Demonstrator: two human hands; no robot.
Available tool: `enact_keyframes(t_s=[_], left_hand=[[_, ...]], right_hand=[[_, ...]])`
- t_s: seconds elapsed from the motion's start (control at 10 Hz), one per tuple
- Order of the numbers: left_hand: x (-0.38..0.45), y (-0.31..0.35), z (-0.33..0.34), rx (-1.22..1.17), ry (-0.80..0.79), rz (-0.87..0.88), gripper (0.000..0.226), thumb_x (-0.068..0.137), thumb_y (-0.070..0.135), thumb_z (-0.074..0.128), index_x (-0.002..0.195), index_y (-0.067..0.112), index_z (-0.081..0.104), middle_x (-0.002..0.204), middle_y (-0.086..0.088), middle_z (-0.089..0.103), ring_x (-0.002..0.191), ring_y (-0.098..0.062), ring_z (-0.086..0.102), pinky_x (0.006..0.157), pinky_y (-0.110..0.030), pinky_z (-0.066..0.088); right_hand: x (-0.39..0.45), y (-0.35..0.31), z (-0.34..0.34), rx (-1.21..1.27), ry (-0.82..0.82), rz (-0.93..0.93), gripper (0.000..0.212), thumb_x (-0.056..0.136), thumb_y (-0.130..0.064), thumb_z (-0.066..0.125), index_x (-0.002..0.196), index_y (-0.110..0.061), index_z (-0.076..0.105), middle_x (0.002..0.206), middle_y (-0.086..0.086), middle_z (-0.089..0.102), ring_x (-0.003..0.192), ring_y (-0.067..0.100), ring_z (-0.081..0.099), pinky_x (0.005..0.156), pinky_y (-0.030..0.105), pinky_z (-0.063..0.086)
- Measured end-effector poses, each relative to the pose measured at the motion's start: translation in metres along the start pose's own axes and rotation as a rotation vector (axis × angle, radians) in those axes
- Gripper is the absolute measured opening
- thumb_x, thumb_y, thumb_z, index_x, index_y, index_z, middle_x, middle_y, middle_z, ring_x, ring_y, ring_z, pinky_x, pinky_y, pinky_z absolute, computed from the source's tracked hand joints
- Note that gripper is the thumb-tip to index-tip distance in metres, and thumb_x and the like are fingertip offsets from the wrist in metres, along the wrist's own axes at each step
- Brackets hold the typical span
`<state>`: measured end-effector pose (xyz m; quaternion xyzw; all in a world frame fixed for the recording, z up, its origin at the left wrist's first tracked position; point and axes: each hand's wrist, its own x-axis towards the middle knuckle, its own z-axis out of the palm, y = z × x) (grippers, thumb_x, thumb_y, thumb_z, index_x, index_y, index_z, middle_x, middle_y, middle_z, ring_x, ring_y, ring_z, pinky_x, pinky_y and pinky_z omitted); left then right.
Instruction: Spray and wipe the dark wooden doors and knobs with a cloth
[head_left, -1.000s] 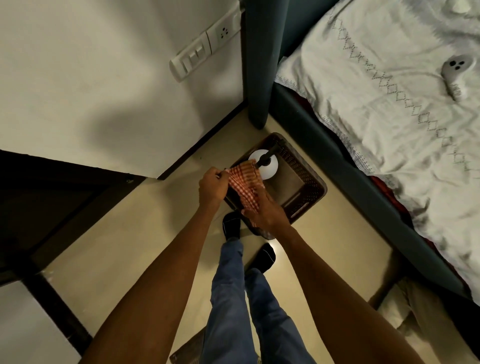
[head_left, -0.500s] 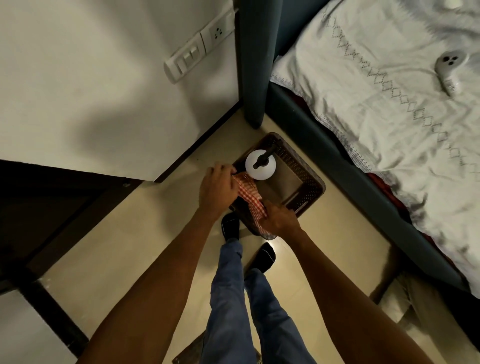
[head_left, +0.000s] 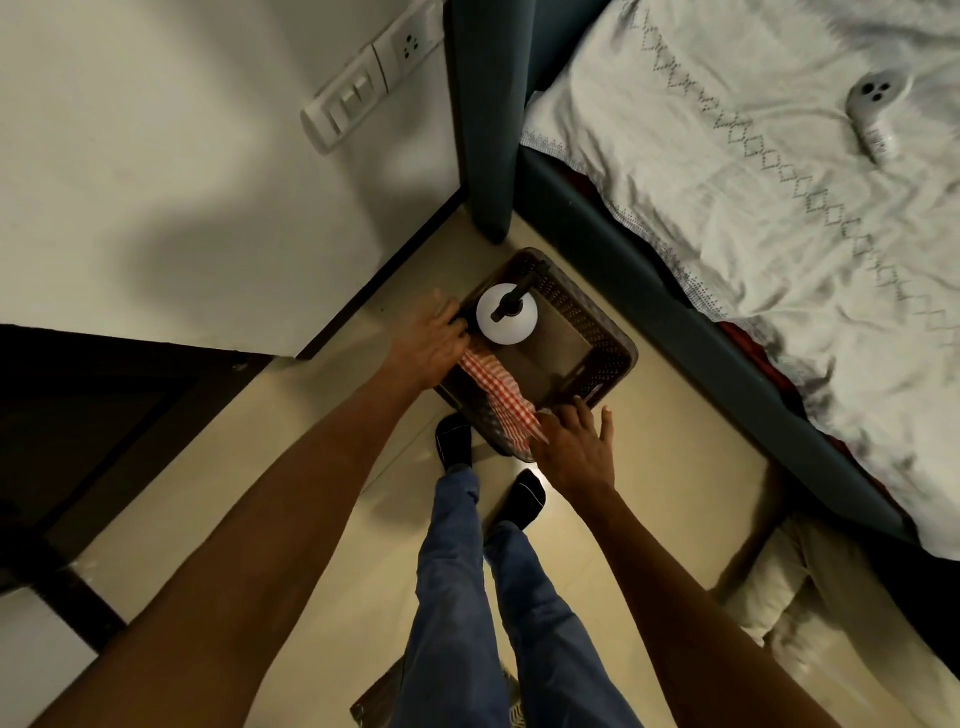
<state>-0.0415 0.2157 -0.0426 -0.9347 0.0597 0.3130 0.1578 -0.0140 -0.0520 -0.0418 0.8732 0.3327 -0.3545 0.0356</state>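
A dark perforated basket sits on the floor in a narrow gap between the white wall and the bed frame. A red-checked cloth drapes over its near rim, beside a white spray bottle. The left hand curls over the cloth's upper end at the rim; the right hand, fingers spread, presses the lower end.

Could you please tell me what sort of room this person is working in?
Most likely a bedroom: a bed with a white embroidered sheet fills the right side, a wall switchboard sits beside it, and a brown basket stands on the tiled floor.
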Motion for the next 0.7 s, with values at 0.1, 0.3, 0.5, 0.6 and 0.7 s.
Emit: enact_keyframes(t_s=[0.1, 0.3, 0.5, 0.6, 0.7], left_hand=[[-0.009, 0.001, 0.005, -0.09, 0.024, -0.012, 0.045, 0.079, 0.032, 0.083, 0.12, 0.02, 0.071, 0.143, -0.013, 0.057, 0.136, -0.037, 0.049, 0.112, -0.054, 0.04], [-0.013, -0.017, 0.004, -0.15, 0.29, -0.057, 0.023, 0.062, 0.022, 0.089, 0.08, 0.014, 0.078, 0.123, -0.019, 0.067, 0.104, -0.037, 0.065, 0.088, -0.049, 0.042], [-0.022, -0.006, 0.005, -0.379, 0.131, -0.178, 0.036, 0.088, 0.017, 0.075, 0.123, 0.014, 0.07, 0.128, -0.018, 0.062, 0.116, -0.041, 0.059, 0.098, -0.052, 0.046], [-0.025, -0.004, 0.012, -0.417, 0.128, -0.231, 0.054, 0.092, 0.016, 0.069, 0.145, 0.015, 0.057, 0.138, -0.018, 0.057, 0.122, -0.041, 0.056, 0.101, -0.051, 0.043], [-0.035, 0.005, 0.013, -0.526, 0.152, -0.287, 0.061, 0.092, 0.014, 0.067, 0.151, 0.01, 0.049, 0.142, -0.021, 0.056, 0.122, -0.044, 0.056, 0.1, -0.055, 0.043]], right_hand=[[-0.006, 0.003, 0.002, -0.046, 0.034, 0.041, 0.065, 0.095, -0.061, 0.054, 0.15, -0.028, 0.044, 0.158, 0.006, 0.039, 0.154, 0.034, 0.013, 0.118, 0.059, -0.01], [-0.01, 0.004, -0.003, -0.082, 0.1, 0.018, 0.052, 0.091, -0.053, 0.067, 0.139, -0.031, 0.06, 0.156, 0.007, 0.043, 0.152, 0.039, 0.02, 0.119, 0.064, -0.003], [-0.016, 0.002, 0.008, -0.09, 0.008, 0.026, 0.067, 0.102, -0.064, 0.029, 0.16, -0.031, 0.022, 0.167, 0.005, 0.022, 0.156, 0.035, 0.003, 0.117, 0.059, -0.011], [-0.012, 0.005, 0.011, -0.067, -0.009, 0.06, 0.079, 0.097, -0.071, 0.013, 0.161, -0.025, 0.02, 0.168, 0.006, 0.018, 0.156, 0.032, 0.001, 0.121, 0.058, -0.007], [-0.017, 0.01, 0.003, 0.04, 0.024, 0.054, 0.075, 0.1, -0.066, 0.032, 0.161, -0.023, 0.021, 0.168, 0.008, 0.017, 0.156, 0.032, 0.005, 0.124, 0.054, 0.001]])
